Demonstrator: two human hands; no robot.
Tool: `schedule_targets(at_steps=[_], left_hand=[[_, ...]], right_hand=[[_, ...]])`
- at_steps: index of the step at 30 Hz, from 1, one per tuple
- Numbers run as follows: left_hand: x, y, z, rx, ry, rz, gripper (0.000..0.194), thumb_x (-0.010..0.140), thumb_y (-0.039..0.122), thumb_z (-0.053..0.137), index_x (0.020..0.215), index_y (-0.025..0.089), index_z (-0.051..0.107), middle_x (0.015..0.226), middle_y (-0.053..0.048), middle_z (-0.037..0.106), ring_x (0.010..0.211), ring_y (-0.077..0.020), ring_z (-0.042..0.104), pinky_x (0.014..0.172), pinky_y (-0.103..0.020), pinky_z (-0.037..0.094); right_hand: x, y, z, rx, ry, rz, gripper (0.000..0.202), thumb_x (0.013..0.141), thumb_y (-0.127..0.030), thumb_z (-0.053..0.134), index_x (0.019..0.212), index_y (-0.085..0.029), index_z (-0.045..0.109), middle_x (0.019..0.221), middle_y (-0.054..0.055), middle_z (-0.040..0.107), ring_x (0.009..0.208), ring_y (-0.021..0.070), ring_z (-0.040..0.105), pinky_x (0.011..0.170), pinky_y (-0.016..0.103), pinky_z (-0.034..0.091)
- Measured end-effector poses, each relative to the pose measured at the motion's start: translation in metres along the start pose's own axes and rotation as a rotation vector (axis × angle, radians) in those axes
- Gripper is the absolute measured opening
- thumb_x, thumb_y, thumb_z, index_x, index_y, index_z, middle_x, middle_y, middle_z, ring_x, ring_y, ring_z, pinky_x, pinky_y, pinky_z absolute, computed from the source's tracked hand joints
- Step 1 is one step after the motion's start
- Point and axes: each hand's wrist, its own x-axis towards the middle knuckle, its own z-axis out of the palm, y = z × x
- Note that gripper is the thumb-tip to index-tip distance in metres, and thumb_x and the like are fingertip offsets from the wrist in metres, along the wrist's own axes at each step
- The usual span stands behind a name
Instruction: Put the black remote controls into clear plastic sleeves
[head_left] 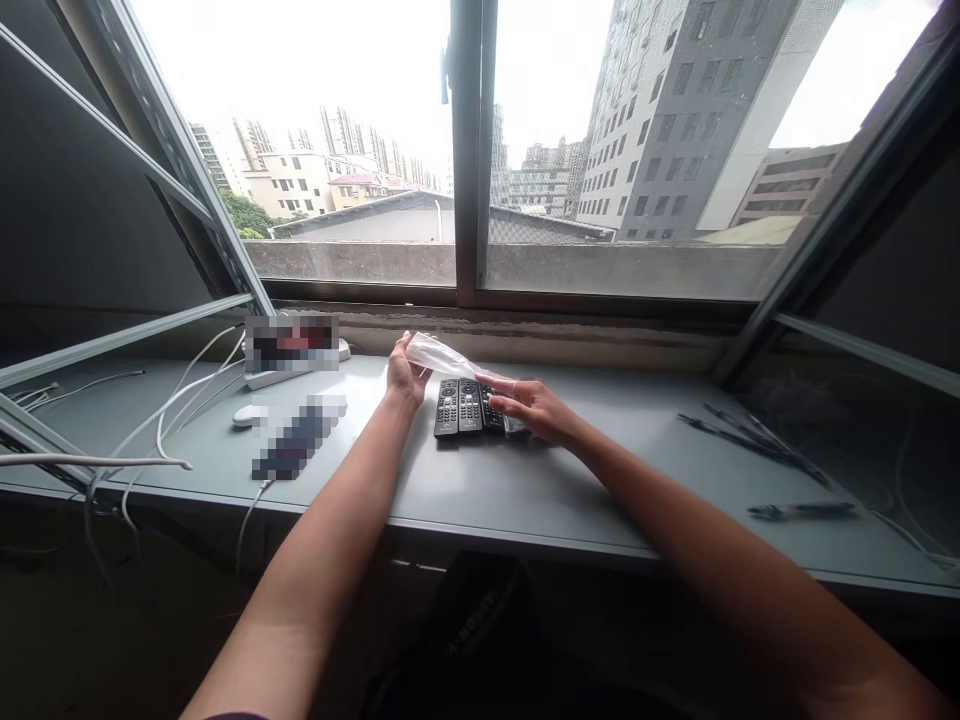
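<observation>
A clear plastic bag (pixel 444 356) is stretched between my two hands above the desk. My left hand (pixel 407 374) grips its left end, fingers closed round it. At the bag's right end is my right hand (pixel 531 405), its fingers pressed together on the plastic. Black remote controls lie side by side beneath: one at the left (pixel 447 409), another beside it (pixel 469 408), and a third (pixel 491 412) partly covered by my right fingers. Something in clear wrapping (pixel 515 426) shows just under my right hand.
A grey desk (pixel 450 490) runs below a window. At its left are a power strip (pixel 296 372), white cables (pixel 161 410), a white mouse (pixel 246 416) and a blurred-out item (pixel 289 450). Black cables (pixel 750 440) and a dark pen-like object (pixel 801 511) lie right. Metal frame posts stand both sides.
</observation>
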Motion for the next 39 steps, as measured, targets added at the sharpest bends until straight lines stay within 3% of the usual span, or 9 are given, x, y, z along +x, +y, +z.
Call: schedule_targets(at_steps=[3, 8, 21, 27, 32, 35, 39], left_hand=[[-0.003, -0.001, 0.003, 0.018, -0.055, -0.002, 0.027, 0.107, 0.034, 0.060, 0.111, 0.017, 0.080, 0.114, -0.011, 0.084, 0.098, -0.0214, 0.079, 0.080, -0.028, 0.058], [0.003, -0.002, 0.001, 0.019, -0.008, 0.024, 0.029, 0.108, 0.032, 0.058, 0.108, 0.015, 0.081, 0.109, -0.012, 0.084, 0.099, -0.0218, 0.078, 0.079, -0.028, 0.057], [0.010, -0.004, -0.004, 0.038, 0.030, 0.101, 0.030, 0.107, 0.030, 0.059, 0.105, 0.012, 0.082, 0.109, -0.014, 0.084, 0.092, -0.0194, 0.077, 0.070, -0.025, 0.056], [0.012, -0.005, -0.005, 0.000, 0.074, 0.089, 0.025, 0.104, 0.026, 0.061, 0.102, 0.010, 0.081, 0.104, -0.014, 0.084, 0.086, -0.0191, 0.077, 0.069, -0.025, 0.057], [0.014, 0.002, -0.008, -0.088, 0.187, 0.054, 0.026, 0.106, 0.024, 0.057, 0.104, 0.010, 0.080, 0.097, -0.011, 0.083, 0.080, -0.0160, 0.076, 0.065, -0.023, 0.055], [0.013, 0.005, -0.009, -0.120, 0.212, 0.006, 0.032, 0.110, 0.030, 0.052, 0.109, 0.013, 0.079, 0.100, -0.009, 0.083, 0.084, -0.0162, 0.077, 0.069, -0.024, 0.057], [0.004, 0.003, -0.004, -0.105, 0.050, -0.048, 0.046, 0.106, 0.057, 0.062, 0.119, 0.016, 0.076, 0.118, -0.013, 0.082, 0.102, -0.0227, 0.078, 0.077, -0.028, 0.061]], right_hand=[[0.000, 0.002, 0.000, 0.003, 0.002, 0.001, 0.064, 0.099, -0.068, 0.074, 0.155, -0.037, 0.068, 0.162, 0.004, 0.062, 0.162, 0.0395, 0.045, 0.135, 0.065, 0.031], [0.001, 0.003, 0.001, -0.003, -0.006, -0.014, 0.062, 0.100, -0.069, 0.073, 0.154, -0.039, 0.069, 0.160, 0.003, 0.065, 0.161, 0.0404, 0.048, 0.134, 0.064, 0.032], [0.000, -0.006, 0.005, 0.016, -0.019, 0.025, 0.067, 0.102, -0.066, 0.068, 0.158, -0.029, 0.066, 0.156, 0.008, 0.070, 0.144, 0.0388, 0.065, 0.119, 0.055, 0.053], [-0.001, -0.006, 0.005, 0.008, -0.012, 0.040, 0.068, 0.103, -0.064, 0.067, 0.160, -0.028, 0.064, 0.145, 0.007, 0.077, 0.132, 0.0375, 0.072, 0.110, 0.053, 0.058], [-0.002, -0.010, 0.004, 0.059, 0.010, 0.031, 0.061, 0.104, -0.062, 0.067, 0.155, -0.029, 0.069, 0.150, 0.006, 0.074, 0.140, 0.0383, 0.067, 0.116, 0.056, 0.054], [-0.001, -0.009, 0.007, 0.155, 0.041, 0.039, 0.061, 0.101, -0.058, 0.074, 0.154, -0.028, 0.069, 0.157, 0.008, 0.069, 0.145, 0.0385, 0.064, 0.119, 0.057, 0.053], [0.004, -0.006, 0.014, 0.401, 0.098, 0.081, 0.070, 0.097, -0.053, 0.081, 0.159, -0.029, 0.061, 0.156, 0.010, 0.070, 0.147, 0.0358, 0.063, 0.123, 0.059, 0.051]])
